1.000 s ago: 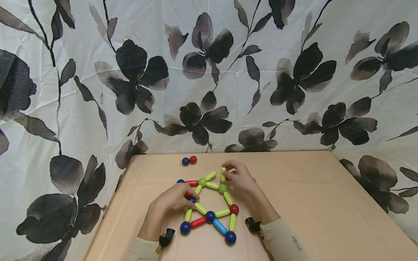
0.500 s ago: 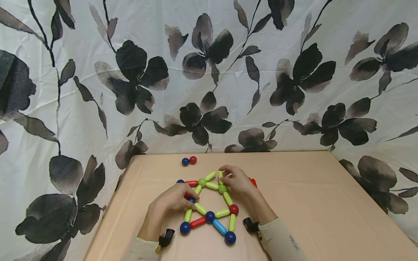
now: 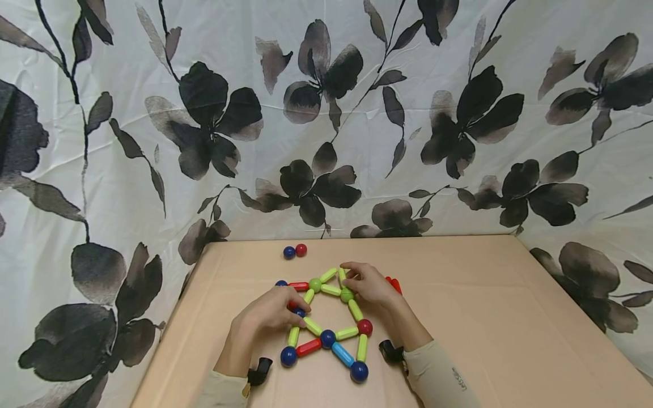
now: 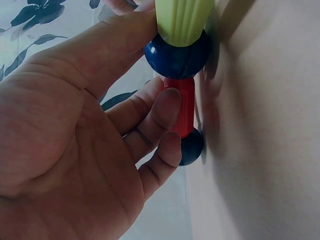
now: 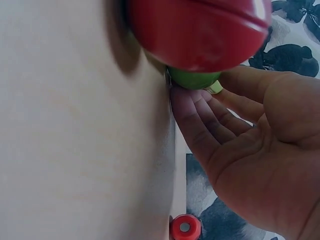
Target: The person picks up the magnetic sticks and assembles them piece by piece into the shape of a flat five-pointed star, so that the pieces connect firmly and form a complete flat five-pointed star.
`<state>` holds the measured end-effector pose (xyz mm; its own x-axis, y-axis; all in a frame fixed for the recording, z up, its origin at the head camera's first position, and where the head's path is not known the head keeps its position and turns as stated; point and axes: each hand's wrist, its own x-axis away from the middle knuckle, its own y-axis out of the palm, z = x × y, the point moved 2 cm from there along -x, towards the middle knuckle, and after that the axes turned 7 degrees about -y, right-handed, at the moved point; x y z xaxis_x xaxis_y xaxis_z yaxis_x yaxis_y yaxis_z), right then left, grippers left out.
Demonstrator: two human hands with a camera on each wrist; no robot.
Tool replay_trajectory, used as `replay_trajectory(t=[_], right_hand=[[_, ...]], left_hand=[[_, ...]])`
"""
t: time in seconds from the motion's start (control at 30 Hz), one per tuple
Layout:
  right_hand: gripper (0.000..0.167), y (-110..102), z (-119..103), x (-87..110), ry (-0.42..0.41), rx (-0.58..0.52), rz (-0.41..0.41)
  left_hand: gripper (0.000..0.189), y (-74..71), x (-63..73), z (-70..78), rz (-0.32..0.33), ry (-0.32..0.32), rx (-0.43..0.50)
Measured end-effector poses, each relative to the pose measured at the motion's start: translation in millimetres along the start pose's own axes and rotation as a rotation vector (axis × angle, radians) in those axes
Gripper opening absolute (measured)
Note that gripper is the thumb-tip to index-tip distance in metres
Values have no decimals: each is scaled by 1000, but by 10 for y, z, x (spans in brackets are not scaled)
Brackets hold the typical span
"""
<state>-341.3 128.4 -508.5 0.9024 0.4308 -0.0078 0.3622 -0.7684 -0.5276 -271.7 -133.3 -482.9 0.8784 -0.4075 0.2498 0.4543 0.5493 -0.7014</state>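
Observation:
A flat frame of magnetic rods and balls lies mid-table in the head view. My left hand point(image 3: 267, 311) holds its left side at a blue ball point(image 4: 177, 57), fingers curled by a red rod point(image 4: 182, 107) and next to a yellow-green rod point(image 4: 182, 20). My right hand point(image 3: 374, 285) pinches another yellow-green rod point(image 3: 342, 275), whose lower end is at the green ball point(image 3: 347, 294); whether they touch is hard to tell. A second green ball point(image 3: 315, 285) bears a rod slanting toward the pinched one. In the right wrist view, a red ball point(image 5: 200, 35) partly hides the held rod.
A loose blue ball point(image 3: 289, 253) and red ball point(image 3: 301, 250) lie near the table's point(image 3: 459, 317) back edge. Red rods point(image 3: 394, 285) lie right of my right hand. A blue ball point(image 3: 359, 372) marks the frame's near corner. Floral cloth point(image 3: 388, 136) hangs behind.
My right hand has moved slightly left and down with the yellow-green rod, whose top now leans left toward the neighbouring rod. More of the red rods shows. The left hand stays put.

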Motion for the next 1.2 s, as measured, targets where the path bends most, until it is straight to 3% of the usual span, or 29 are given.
replay_trajectory(t=[0.57,0.87,1.0,1.2], right_hand=[[50,-1,-18,2,-27,43,-16],[47,-150,-186,38,-119,110,146],[46,-214,-360,-62,-209,233,119],[50,-223,-610,-362,-313,502,-39]], left_hand=[[24,-19,26,9,2,-7,11],[23,3,16,8,-2,8,-6],[23,11,15,9,0,14,-4],[23,8,14,8,0,13,-9]])
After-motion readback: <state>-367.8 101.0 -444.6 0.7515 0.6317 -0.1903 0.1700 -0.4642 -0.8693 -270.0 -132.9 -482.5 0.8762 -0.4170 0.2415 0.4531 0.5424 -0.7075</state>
